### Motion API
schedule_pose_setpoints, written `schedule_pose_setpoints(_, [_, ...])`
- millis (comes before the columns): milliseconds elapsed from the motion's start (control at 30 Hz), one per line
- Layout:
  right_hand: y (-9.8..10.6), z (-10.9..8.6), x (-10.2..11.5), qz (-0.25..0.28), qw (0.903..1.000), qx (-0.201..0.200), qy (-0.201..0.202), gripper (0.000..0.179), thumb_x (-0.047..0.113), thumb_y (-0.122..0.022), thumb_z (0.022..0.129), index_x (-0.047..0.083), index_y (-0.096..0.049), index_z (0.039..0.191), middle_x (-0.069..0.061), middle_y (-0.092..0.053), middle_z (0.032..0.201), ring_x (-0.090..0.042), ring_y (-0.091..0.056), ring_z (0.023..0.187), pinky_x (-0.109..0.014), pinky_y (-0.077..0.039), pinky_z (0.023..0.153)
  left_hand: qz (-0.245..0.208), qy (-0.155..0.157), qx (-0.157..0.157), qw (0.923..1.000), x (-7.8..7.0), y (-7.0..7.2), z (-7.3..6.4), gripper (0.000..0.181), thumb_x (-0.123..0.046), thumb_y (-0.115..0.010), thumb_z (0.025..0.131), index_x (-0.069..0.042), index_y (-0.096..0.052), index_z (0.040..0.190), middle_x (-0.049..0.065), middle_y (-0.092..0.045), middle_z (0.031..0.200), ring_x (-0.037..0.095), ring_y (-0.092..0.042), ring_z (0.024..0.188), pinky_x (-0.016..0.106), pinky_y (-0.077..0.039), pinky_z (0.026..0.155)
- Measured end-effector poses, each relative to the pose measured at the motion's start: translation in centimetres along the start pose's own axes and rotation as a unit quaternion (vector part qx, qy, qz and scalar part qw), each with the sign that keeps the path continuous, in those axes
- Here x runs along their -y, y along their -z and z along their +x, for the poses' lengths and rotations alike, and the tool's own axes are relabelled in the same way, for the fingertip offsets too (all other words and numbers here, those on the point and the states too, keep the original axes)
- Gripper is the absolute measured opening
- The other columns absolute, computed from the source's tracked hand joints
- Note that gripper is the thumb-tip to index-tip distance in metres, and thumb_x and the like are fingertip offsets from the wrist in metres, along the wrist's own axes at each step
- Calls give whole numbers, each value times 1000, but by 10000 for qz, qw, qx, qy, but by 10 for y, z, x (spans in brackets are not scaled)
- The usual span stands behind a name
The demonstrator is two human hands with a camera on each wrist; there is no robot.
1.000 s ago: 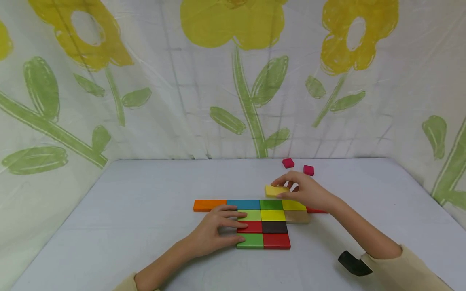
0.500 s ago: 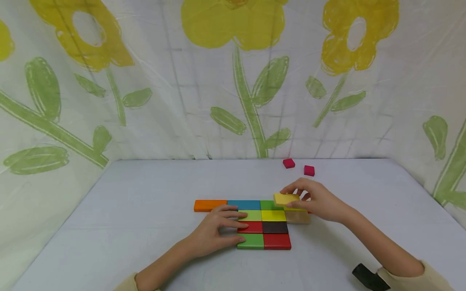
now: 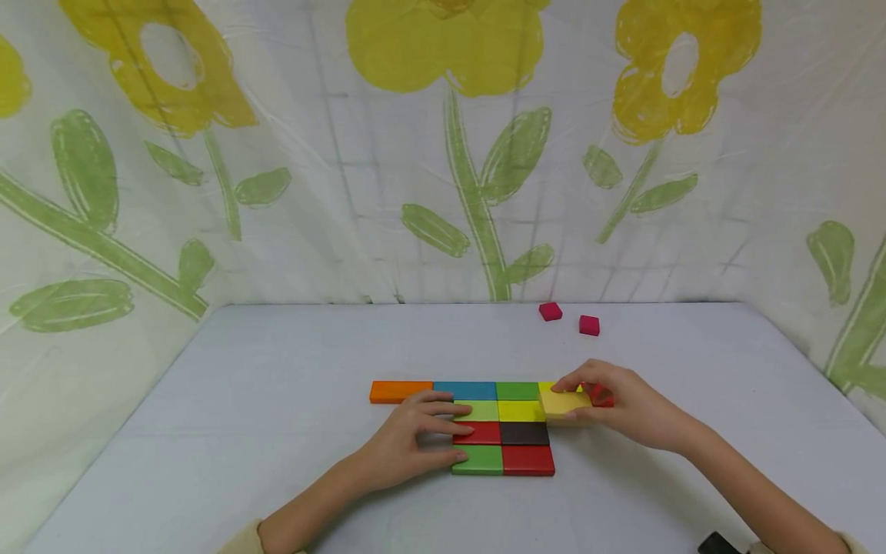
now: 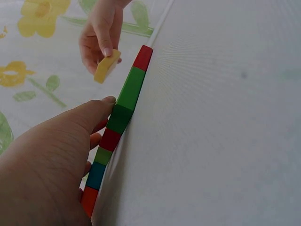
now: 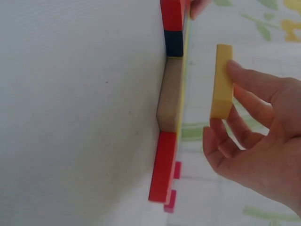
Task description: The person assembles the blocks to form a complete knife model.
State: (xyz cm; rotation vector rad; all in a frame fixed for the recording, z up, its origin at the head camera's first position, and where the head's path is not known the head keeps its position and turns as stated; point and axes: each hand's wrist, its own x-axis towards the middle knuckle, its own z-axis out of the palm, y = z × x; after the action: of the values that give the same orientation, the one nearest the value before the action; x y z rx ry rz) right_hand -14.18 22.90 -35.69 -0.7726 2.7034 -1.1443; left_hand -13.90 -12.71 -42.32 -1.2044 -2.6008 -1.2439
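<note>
Pinched between the thumb and fingers of my right hand (image 3: 633,404) is a pale yellow block (image 3: 562,405). It hangs above the right side of a flat array of coloured blocks; the right wrist view shows a gap between it and the wooden block (image 5: 170,89). My left hand (image 3: 396,445) rests along the array's left side, fingers extended. Its fingertips touch the light green block (image 3: 477,411), the red block (image 3: 484,433) and the green block (image 3: 479,460). Also in the array are a bright yellow block (image 3: 521,411), a black block (image 3: 524,433) and a front red block (image 3: 528,460).
The back row holds an orange block (image 3: 401,392), a blue block (image 3: 465,391), a green block (image 3: 516,391) and a partly hidden red one (image 3: 602,395). Two small crimson blocks (image 3: 550,312) lie near the far edge of the white table (image 3: 277,362). A flower-painted cloth (image 3: 298,231) hangs behind.
My right hand has carried the pale yellow block from behind the back row rightward and toward me, over the wooden block. My left hand has stayed in place.
</note>
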Motion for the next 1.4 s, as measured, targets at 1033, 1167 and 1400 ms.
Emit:
schedule_pose_setpoints(1033, [-12,-16,-17,18,9992,345,-188,35,20,-86,89,9,-75,121,3,-70,111,-7,-54,98,-22,-54,79,35,-66,18,10000,1,0,1,31,-26,-83,93,-19,-81,123,-3,-69,141,28,-54,138,54,-46,113])
schedule_pose_setpoints(1167, [-14,-16,-17,-16,9996,283,-96,34,23,-86,88,11,-76,119,6,-70,108,-6,-54,96,-23,-53,79,43,-64,14,10000,1,0,1,31,-26,-83,93,-20,-81,123,-3,-69,141,28,-54,137,54,-46,113])
schedule_pose_setpoints(1400, [-19,-15,-18,54,9996,261,-13,33,21,-87,87,11,-75,117,5,-73,108,-6,-57,96,-23,-52,77,108,-112,5,9999,1,0,0,31,-26,-82,93,-20,-81,123,-2,-69,141,29,-54,137,55,-46,113])
